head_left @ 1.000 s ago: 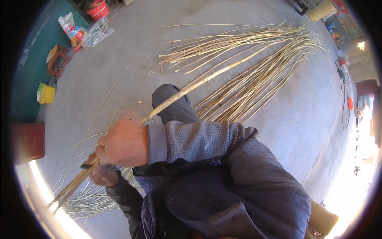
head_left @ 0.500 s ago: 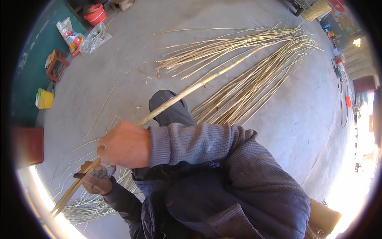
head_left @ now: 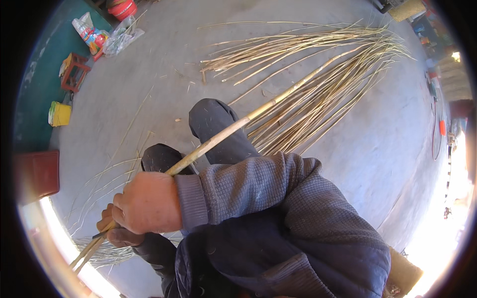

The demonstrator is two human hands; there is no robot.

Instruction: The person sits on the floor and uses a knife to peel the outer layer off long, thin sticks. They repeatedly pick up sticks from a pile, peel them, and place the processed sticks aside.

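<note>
My right hand (head_left: 149,202) is closed round a long pale-yellow stalk, like a reed or cane (head_left: 213,140). This stalk runs from the far bundle, past my knees, down to the lower left. Just beyond the right fist, my left hand (head_left: 121,237) is closed on a dark blade-like tool (head_left: 100,235), of which only a short end shows. At that blade the stalk parts into split strips (head_left: 85,254), which stick out past the left hand. The right fist covers part of the left fingers, and the two hands are touching or nearly so.
Loose stalks (head_left: 298,116) lie fanned on the grey floor ahead. Thin strips are heaped (head_left: 107,253) beside the left forearm. Along the left wall are a yellow tub (head_left: 60,114), a red-brown stool (head_left: 75,73), plastic bags (head_left: 123,37) and a dark red box (head_left: 42,173).
My right fist has moved down and left, closer to my left hand, with the stalk in it. The view has shifted slightly, and more of my legs shows.
</note>
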